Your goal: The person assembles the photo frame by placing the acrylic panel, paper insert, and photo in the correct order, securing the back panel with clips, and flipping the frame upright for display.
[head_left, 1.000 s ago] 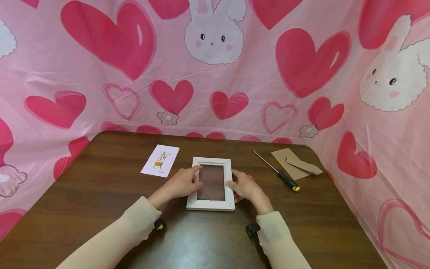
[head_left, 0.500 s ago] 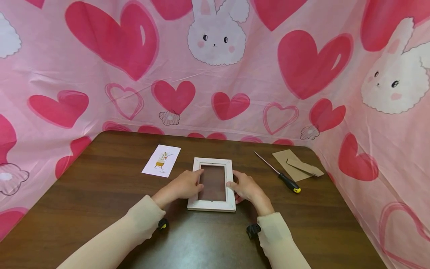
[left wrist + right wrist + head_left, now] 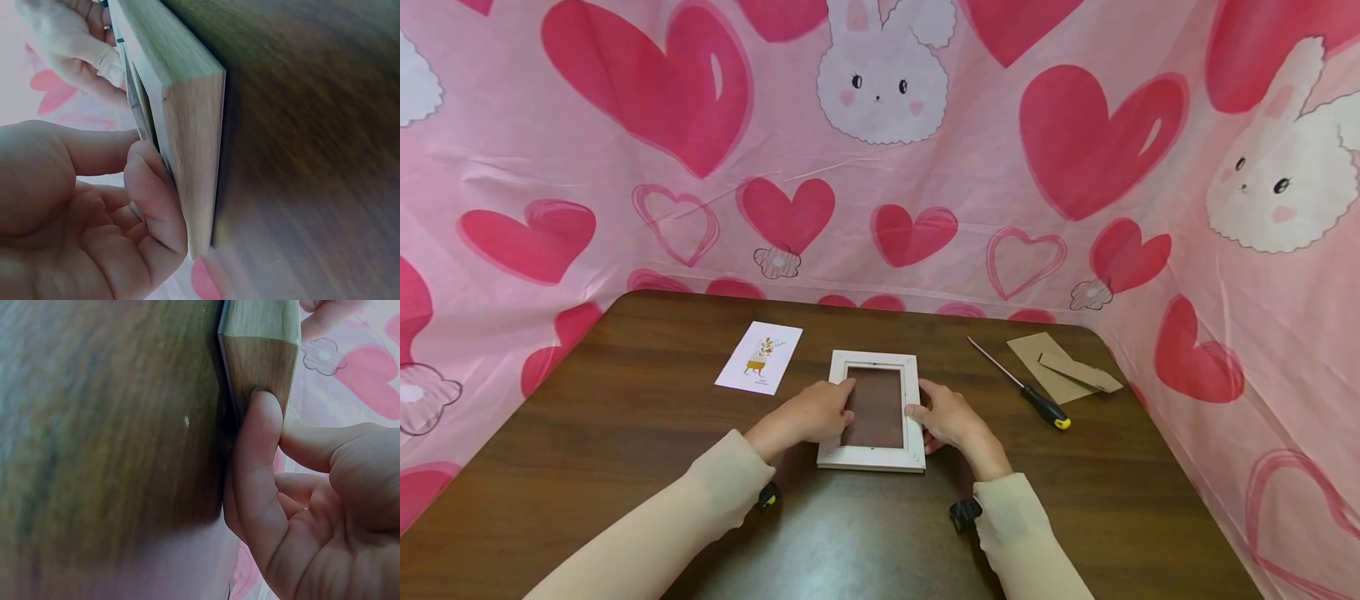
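A white picture frame (image 3: 872, 458) lies flat on the brown table, with a dark see-through pane (image 3: 876, 408) in its opening. My left hand (image 3: 812, 412) is at its left bar, index finger and thumb reaching to the inner edge. In the left wrist view the other fingers curl against the outer side (image 3: 197, 144) of the frame. On the opposite side, my right hand (image 3: 951, 412) holds the right bar, thumb on top. One fingertip presses the wood-grained side (image 3: 259, 362) in the right wrist view.
A white card (image 3: 760, 358) with a plant drawing lies to the left. On the right are a screwdriver (image 3: 1022, 387) with a black-and-yellow handle and a brown backing board (image 3: 1048, 367) with a folded stand flap. Pink heart-print cloth (image 3: 917, 183) hangs behind the table.
My left hand has slid slightly toward me along the left bar, its index finger now lower on the inner edge. My right hand stays in place on the frame.
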Demonstrator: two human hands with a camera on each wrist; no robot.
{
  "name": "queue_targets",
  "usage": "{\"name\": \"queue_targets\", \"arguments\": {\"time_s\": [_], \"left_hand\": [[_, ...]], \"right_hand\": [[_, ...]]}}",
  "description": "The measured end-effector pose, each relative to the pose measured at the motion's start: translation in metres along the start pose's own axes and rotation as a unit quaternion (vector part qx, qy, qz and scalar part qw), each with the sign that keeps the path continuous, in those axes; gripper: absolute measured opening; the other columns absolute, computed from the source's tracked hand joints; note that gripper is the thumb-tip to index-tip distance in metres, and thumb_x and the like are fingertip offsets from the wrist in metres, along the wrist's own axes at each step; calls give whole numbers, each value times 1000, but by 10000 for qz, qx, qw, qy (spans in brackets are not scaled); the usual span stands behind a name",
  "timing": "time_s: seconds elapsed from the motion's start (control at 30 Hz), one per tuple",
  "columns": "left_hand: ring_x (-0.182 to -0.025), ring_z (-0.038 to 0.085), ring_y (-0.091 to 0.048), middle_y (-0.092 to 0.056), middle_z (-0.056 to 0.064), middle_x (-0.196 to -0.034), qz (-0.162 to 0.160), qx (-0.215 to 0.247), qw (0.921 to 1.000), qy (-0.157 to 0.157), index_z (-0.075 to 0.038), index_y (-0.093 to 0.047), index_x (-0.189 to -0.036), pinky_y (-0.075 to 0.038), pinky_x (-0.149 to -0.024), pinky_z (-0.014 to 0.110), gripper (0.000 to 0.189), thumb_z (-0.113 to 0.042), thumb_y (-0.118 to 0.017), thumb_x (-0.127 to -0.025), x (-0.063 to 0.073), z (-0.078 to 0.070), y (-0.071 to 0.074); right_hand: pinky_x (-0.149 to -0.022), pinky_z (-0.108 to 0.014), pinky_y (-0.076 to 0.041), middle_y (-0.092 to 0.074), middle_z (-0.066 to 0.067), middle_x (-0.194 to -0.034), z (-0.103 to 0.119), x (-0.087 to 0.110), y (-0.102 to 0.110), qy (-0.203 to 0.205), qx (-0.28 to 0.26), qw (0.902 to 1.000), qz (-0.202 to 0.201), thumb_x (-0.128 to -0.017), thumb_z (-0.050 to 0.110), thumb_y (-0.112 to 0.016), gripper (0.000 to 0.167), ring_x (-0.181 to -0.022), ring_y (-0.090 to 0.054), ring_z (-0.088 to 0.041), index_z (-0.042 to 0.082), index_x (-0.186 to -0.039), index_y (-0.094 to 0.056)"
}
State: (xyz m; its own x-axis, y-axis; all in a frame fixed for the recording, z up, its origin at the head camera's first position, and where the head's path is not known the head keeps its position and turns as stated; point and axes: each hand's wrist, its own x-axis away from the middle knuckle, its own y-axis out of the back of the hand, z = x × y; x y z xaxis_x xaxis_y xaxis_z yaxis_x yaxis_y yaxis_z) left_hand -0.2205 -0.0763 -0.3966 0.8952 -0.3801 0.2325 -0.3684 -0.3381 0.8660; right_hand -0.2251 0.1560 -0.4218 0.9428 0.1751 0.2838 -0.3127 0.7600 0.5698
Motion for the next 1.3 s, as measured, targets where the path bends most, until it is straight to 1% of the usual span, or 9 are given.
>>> {"name": "queue_targets", "arguments": {"time_s": [0.07, 0.47, 0.77, 1.0, 1.03, 1.13, 1.23, 1.27, 1.3], "left_hand": [[-137, 36, -56, -53, 29, -153, 34, -26, 10000, 24, 5, -40, -159, -49, -110, 52, 62, -17, -64, -106, 0, -1, 0], [-144, 40, -50, -53, 29, -153, 9, -79, 10000, 21, 7, -42, -157, -43, -119, 53, 62, -15, -66, -105, 0, -1, -2], [-142, 42, -52, -56, 30, -149, -31, -98, 9999, 53, 8, -44, -156, -44, -117, 54, 65, -16, -71, -102, -3, 0, -4], [-140, 41, -54, -56, 31, -149, -38, 88, 9999, -71, 8, -43, -156, -45, -116, 54, 66, -15, -72, -102, 0, 3, -2], [-138, 40, -56, -58, 30, -147, -27, 136, 9998, -107, 8, -43, -156, -47, -115, 54, 66, -16, -72, -101, 0, 4, -1], [-117, 34, -65, -69, 25, -127, -46, 329, 9991, -270, 5, -44, -156, -54, -102, 49, 67, -17, -73, -100, -1, 12, 3], [-89, 25, -63, -71, 15, -101, -313, 459, 9975, -446, 3, -47, -155, -54, -79, 40, 64, -18, -73, -100, -3, 21, 13], [-83, 23, -61, -69, 12, -94, -440, 490, 9967, -477, 2, -48, -154, -52, -73, 37, 62, -18, -73, -100, -3, 25, 17], [-79, 22, -60, -68, 11, -93, -610, 478, 9957, -505, 2, -49, -153, -51, -70, 36, 61, -18, -72, -100, -4, 28, 22]], "right_hand": [[-52, -38, -61, -62, -16, -89, 0, 0, 0, 10, 11, 10000, 10, -106, 15, -67, 63, -55, -66, -22, 3, -161, -40], [-52, -38, -61, -60, -16, -89, -3, 0, -1, 10, -17, 10000, -2, -106, 15, -67, 64, -56, -65, -23, 2, -162, -39], [-52, -37, -61, -60, -16, -90, -3, 0, 1, 32, 19, 10000, -9, -105, 17, -68, 65, -57, -66, -23, 3, -162, -39], [-53, -37, -61, -61, -16, -90, -3, 0, 0, 69, 39, 10000, 35, -105, 18, -68, 65, -57, -66, -23, 4, -162, -39], [-53, -37, -62, -61, -16, -90, -4, 0, 0, 75, 39, 10000, 42, -105, 17, -68, 65, -57, -66, -23, 4, -162, -39], [-53, -37, -61, -60, -16, -90, -3, 0, 1, 67, 38, 10000, 51, -105, 17, -68, 66, -57, -66, -24, 4, -162, -39], [-53, -37, -61, -60, -17, -91, -3, 1, 2, 55, 32, 10000, 58, -105, 17, -68, 66, -57, -66, -24, 4, -163, -38], [-53, -37, -61, -60, -17, -91, -3, 1, 2, 50, 32, 10000, 58, -105, 17, -68, 66, -57, -66, -24, 4, -163, -38], [-53, -37, -61, -60, -16, -91, -3, 1, 2, 43, 43, 10000, 56, -105, 17, -68, 66, -57, -66, -24, 4, -163, -38]]}}
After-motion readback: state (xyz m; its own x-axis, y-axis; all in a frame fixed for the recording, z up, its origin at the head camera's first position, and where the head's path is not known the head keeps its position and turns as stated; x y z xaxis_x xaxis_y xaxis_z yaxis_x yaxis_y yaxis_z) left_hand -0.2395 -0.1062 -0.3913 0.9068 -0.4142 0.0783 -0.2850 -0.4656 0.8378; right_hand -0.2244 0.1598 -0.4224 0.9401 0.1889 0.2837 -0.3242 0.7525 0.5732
